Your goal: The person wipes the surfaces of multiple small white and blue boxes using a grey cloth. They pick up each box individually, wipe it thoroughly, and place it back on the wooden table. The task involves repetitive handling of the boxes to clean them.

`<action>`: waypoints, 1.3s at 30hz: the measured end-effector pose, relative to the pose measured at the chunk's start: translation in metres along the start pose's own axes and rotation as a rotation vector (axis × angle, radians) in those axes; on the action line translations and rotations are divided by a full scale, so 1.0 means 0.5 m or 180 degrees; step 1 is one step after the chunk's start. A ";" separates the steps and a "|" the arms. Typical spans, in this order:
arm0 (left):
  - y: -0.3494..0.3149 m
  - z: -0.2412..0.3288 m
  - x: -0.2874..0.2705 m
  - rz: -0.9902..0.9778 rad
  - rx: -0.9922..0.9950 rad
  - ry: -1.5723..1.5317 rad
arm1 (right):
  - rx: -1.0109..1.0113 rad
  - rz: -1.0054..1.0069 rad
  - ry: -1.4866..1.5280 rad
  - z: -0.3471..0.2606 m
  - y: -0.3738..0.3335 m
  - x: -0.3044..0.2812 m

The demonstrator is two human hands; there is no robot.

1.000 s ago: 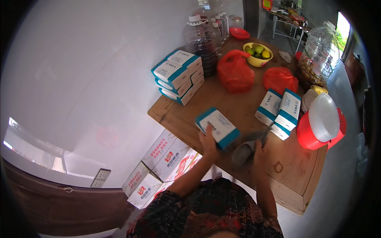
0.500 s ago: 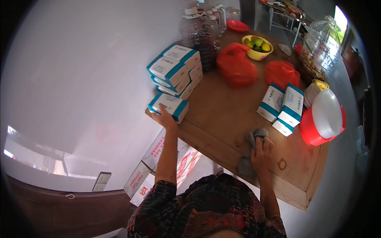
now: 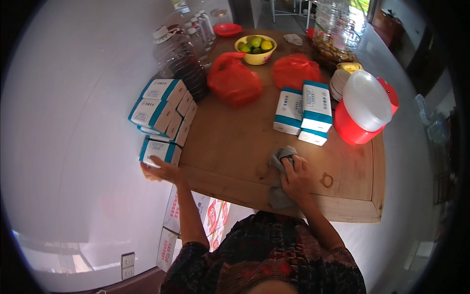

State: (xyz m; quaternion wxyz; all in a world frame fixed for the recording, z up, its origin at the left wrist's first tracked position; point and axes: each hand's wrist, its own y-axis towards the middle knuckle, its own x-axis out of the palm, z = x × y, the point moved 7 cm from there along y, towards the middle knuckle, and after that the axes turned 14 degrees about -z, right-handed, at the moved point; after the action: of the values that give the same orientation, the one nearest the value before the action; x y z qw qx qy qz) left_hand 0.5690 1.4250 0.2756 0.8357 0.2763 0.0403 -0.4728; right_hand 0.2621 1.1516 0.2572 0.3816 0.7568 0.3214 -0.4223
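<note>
At the table's near left corner, my left hand grips the near end of a white-and-teal box, its fingers partly hidden. Directly beyond that box rises a stack of several like boxes beside the wall. My right hand is closed over a crumpled grey cloth and presses it onto the wooden table near the front edge. Farther right lie three more boxes of the same kind, two resting partly on a lower one.
Red plastic bags, a yellow bowl of green and yellow fruit and a big dark-filled bottle stand toward the back. At right are a red container with clear lids and a large clear jar. Cartons sit below the table.
My view has swung, shifting the table leftward in the picture. The box under my left hand now sits closer against the stack. My right hand keeps hold of the cloth at about the same spot.
</note>
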 end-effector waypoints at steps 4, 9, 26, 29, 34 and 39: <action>-0.179 0.171 0.116 -0.1241 0.1854 -0.0964 | 0.0042 -0.0040 0.0103 -0.005 0.006 -0.003; -0.439 0.459 0.180 -0.3682 0.1780 -0.0591 | 0.0005 0.0110 0.0158 0.020 -0.008 0.008; -0.605 0.474 0.210 -0.3306 0.2249 -0.1138 | 0.1274 0.0311 -0.0241 0.238 -0.194 -0.111; -0.604 0.429 0.099 -0.3169 0.2570 -0.1398 | 0.1245 0.0586 0.0178 0.262 -0.207 -0.110; -0.649 0.360 -0.039 -0.3762 0.2898 -0.1273 | 0.1130 0.1297 0.1134 0.309 -0.235 -0.103; -0.709 0.299 -0.046 -0.4213 0.2742 -0.1034 | 0.0527 0.1385 0.0965 0.231 -0.219 -0.141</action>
State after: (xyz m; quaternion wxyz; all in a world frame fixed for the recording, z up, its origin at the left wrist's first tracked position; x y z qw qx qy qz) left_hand 0.2392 1.2260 0.2592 0.1977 0.4209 -0.1122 -0.8781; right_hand 0.0974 1.0969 0.2453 0.3478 0.8911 0.1692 -0.2372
